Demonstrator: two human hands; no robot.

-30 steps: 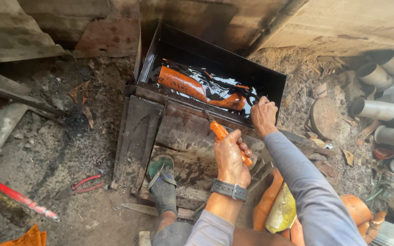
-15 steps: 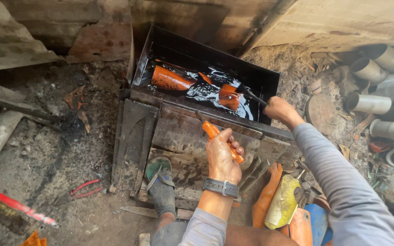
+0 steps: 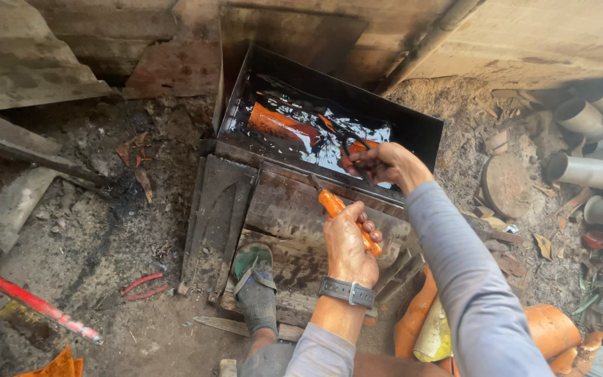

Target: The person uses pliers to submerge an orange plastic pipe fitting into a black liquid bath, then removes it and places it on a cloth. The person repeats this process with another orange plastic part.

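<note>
Fig.: worker squatting over a dip tank, seen from above.

(a) Black metal tank (image 3: 413,132), open-topped, sitting on a rusty steel stand (image 3: 280,209) w/ a side flap. It is holding glossy black liquid. Tank + contents are judged heavy and not for shifting by hand.

(b) Orange pipe piece (image 3: 277,124), lying half-sunk at the tank's left, coated in black. Judged rigid, light, very slippery when wet; bare fingers are unlikely to grip it, so taking it by an end w/ a tool looks safest. A second orange piece is showing near the right hand, mostly hidden.

(c) Grey pipe offcuts (image 3: 584,169), stacking at far right, well apart from the tank. More orange fittings (image 3: 549,331) are lying beside the person's right knee.

(d) Red rod (image 3: 29,300), lying on the dirt floor at lower left, w/ red-handled pliers (image 3: 141,286) near it; both well clear of the work.

(e) Right hand (image 3: 385,164), fingers curling shut around a thin dark tool, prob. tongs or a hook, its tip reaching into the liquid; exact tool type cannot be told.

(f) Left hand (image 3: 350,248), wearing a wristwatch, fist closing round an orange-handled tool (image 3: 336,209), blade end pointing at the tank's near wall.

(g) Sandalled foot (image 3: 254,279), resting against the stand base. The near tank wall is standing between both hands and the pipe, so reaching is going over the rim.
</note>
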